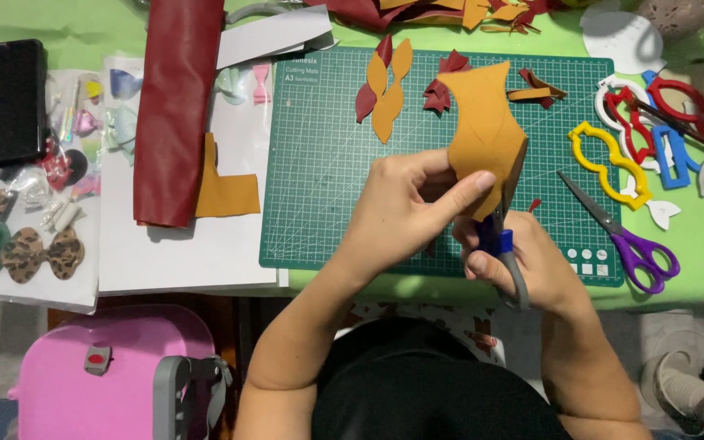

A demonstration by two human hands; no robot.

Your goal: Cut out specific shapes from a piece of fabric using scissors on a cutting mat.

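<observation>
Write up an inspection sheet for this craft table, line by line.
Surface: green cutting mat on a green cloth-covered table.
Job's things: mustard leather piece; blue-and-grey scissors cutting its lower edge.
Clutter: dark red leather roll, purple scissors, yellow template, red template, cut bow shapes, leopard bows, black phone.
Grippers: left hand pinches the piece; right hand grips the scissors.
Cables: nothing seen.
Surroundings: pink case below the table.
</observation>
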